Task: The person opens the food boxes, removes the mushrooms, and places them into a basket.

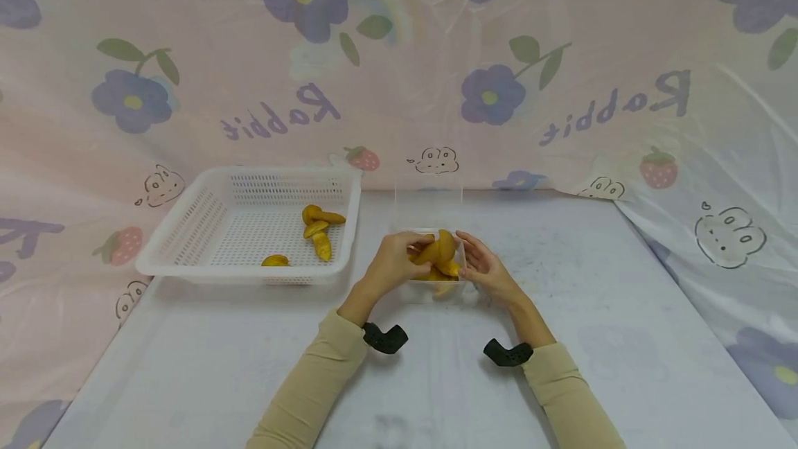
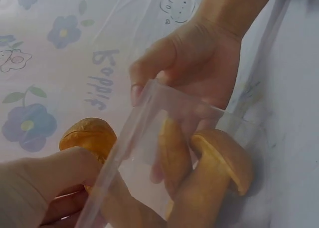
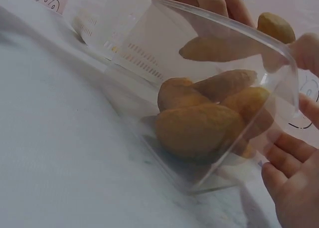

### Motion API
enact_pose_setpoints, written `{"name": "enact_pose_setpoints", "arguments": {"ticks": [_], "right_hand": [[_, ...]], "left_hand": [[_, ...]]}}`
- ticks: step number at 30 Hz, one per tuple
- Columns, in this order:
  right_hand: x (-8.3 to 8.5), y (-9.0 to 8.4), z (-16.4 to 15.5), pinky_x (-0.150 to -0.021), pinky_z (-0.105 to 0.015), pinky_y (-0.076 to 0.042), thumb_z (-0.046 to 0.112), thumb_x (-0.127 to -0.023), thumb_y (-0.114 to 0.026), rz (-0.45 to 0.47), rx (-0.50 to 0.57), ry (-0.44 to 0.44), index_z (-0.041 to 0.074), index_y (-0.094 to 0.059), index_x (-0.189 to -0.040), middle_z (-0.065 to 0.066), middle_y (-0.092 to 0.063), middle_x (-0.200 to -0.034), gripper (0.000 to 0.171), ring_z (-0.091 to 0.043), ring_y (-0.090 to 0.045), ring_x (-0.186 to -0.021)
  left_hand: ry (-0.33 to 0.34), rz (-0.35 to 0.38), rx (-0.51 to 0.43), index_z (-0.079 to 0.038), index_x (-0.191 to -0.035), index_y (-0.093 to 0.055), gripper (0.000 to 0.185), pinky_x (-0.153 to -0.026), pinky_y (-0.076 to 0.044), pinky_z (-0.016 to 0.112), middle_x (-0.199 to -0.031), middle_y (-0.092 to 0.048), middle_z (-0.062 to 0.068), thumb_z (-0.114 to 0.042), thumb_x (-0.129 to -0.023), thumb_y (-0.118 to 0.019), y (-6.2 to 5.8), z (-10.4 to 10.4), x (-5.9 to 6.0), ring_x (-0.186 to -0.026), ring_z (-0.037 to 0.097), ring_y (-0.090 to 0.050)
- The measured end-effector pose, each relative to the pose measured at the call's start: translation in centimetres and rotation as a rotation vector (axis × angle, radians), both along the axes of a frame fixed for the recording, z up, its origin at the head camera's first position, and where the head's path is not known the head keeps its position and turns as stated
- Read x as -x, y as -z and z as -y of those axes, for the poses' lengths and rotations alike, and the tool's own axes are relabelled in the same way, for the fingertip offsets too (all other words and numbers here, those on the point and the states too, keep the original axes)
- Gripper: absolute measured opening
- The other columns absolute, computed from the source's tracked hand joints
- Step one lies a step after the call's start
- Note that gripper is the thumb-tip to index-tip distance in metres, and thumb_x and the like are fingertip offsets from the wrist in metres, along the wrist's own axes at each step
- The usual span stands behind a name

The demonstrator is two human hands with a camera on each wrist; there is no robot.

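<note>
At tabletop middle, toward far edge: clear box [image 1: 436, 287] holding yellow-brown mushrooms [image 3: 199, 128]. Left hand [image 1: 394, 262] pinches mushroom [image 1: 436, 248] over box rim. Right hand [image 1: 483, 267], fingers straight, rests against box side. White basket [image 1: 187, 241] at far left corner, few mushrooms inside.

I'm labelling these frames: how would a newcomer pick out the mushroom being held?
Start at the white perforated basket on the table's left, then look right to the clear plastic box between both hands. The mushroom pinched by the left hand sits above the box's rim, unlike those inside.
</note>
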State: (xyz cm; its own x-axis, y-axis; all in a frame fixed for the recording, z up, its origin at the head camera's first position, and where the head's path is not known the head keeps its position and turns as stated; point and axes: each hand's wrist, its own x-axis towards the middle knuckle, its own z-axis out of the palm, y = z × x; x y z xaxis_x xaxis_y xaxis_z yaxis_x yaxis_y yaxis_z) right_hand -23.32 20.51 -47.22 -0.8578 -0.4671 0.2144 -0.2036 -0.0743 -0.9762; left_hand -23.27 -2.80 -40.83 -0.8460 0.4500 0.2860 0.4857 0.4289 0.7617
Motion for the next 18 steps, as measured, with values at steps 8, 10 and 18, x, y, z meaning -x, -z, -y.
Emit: {"name": "enact_pose_setpoints", "arguments": {"ticks": [8, 10, 18], "right_hand": [[0.0, -0.1, 0.0, -0.111, -0.005, -0.031, 0.012, -0.094, -0.061, 0.007, -0.010, 0.002, 0.003, -0.012, -0.154, -0.032, -0.008, -0.158, 0.077, -0.050, -0.003, -0.146], [0.0, -0.1, -0.1, -0.110, -0.003, -0.032, 0.011, -0.094, -0.061, 0.010, -0.015, 0.005, 0.003, -0.013, -0.154, -0.032, -0.009, -0.158, 0.077, -0.050, -0.004, -0.146], [-0.1, -0.2, 0.0, -0.108, -0.002, -0.033, 0.011, -0.093, -0.062, 0.005, -0.003, 0.001, 0.003, -0.014, -0.154, -0.034, -0.010, -0.157, 0.078, -0.036, -0.016, -0.150]], "left_hand": [[-0.017, 0.008, -0.029, 0.003, -0.116, -0.066, 0.039, -0.088, -0.060, 0.030, -0.117, -0.069, 0.018, 0.001, -0.078, -0.075, -0.9, 0.7, -0.1, -0.101, 0.028, -0.069], [-0.020, 0.009, -0.033, 0.003, -0.116, -0.066, 0.040, -0.089, -0.060, 0.030, -0.117, -0.069, 0.018, 0.000, -0.078, -0.075, -1.1, 0.8, -0.1, -0.101, 0.028, -0.069], [0.005, 0.030, -0.111, 0.004, -0.116, -0.066, 0.039, -0.091, -0.059, 0.042, -0.117, -0.069, 0.021, -0.001, -0.078, -0.076, -1.9, 1.5, -0.2, -0.101, 0.033, -0.069]]}}
